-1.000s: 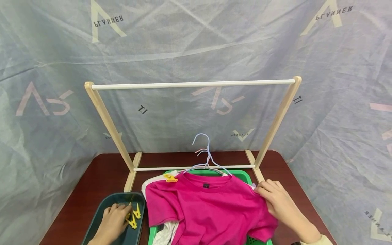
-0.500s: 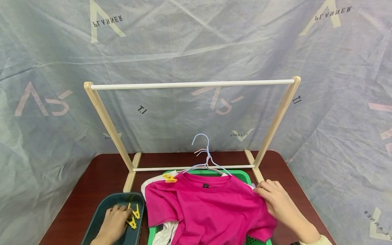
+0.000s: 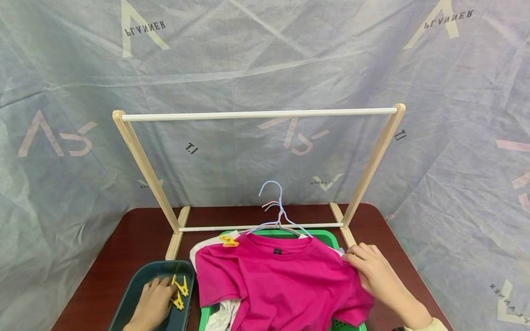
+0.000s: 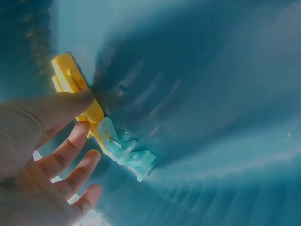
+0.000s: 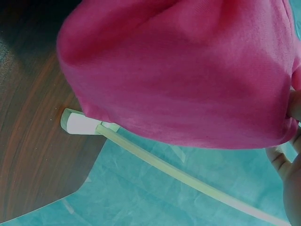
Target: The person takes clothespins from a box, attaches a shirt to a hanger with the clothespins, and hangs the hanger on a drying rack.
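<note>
A magenta T-shirt (image 3: 285,280) lies over a green basket (image 3: 331,236), with a pale blue wire hanger (image 3: 281,202) at its neckline. My right hand (image 3: 374,271) pinches the shirt near the shoulder on the right; in the right wrist view fingers (image 5: 281,162) show at the cloth's edge. My left hand (image 3: 153,299) reaches into a dark green tray (image 3: 142,271). In the left wrist view its thumb and index finger pinch a yellow clothespin (image 4: 66,70). A pale teal clip (image 4: 134,157) touches that clothespin's lower end.
More yellow clothespins (image 3: 182,288) lie beside my left fingers. Another yellow clothespin (image 3: 229,241) sits on the shirt's left shoulder. A wooden rack with a white top rail (image 3: 261,115) stands behind the basket on the dark red table (image 3: 120,239). White cloth (image 3: 225,315) shows under the shirt.
My left fingers have shifted slightly among the clothespins in the tray, and the clothespins next to them have moved a little. My right hand keeps its hold on the shirt.
</note>
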`<state>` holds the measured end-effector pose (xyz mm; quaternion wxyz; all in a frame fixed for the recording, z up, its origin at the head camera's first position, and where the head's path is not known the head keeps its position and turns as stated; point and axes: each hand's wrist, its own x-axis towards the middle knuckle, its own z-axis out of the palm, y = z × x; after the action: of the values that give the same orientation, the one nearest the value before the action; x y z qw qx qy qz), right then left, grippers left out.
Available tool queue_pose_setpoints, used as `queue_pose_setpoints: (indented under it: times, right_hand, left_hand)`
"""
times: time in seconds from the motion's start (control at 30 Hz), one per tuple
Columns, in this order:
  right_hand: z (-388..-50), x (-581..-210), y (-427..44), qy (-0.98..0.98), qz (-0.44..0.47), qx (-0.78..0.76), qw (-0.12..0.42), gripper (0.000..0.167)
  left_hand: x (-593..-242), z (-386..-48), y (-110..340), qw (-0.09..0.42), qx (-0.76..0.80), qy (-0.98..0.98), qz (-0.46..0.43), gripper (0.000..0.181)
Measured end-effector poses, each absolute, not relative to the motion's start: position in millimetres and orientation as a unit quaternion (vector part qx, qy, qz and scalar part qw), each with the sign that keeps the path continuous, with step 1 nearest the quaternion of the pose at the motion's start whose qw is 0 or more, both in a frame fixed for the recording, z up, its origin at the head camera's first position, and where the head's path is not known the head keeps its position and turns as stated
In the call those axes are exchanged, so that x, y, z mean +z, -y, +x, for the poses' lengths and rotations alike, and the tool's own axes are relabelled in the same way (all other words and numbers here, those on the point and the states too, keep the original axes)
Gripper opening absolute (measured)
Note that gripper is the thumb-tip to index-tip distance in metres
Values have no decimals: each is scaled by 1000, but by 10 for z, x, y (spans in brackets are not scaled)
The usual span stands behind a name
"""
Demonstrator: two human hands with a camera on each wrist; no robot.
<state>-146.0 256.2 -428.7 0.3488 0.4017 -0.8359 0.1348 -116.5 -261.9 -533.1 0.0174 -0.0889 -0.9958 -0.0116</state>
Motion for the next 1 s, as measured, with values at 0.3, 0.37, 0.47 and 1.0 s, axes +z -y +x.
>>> queue_pose_setpoints:
  times: [0.3,0.37,0.47,1.0]
  right_hand:
    - [-1468,-4300,-2561,829,405,133,363,42]
    - [-1465,-4296,-2564,833,402,132,355,41]
    - [-1462,-4292,-2569,840,399,130,343,40]
    - [-1473,-4311,-2567,830,404,132,362,43]
  left_hand:
    - [-5329,-1162,2629,12,-12,996,-90,27]
    - [-5334,-1165,2636,10,-13,996,-89,28]
    - [-5340,-1168,2647,6,-13,996,-87,30]
    - [-5249,-1156,2634,-15,-33,996,-80,33]
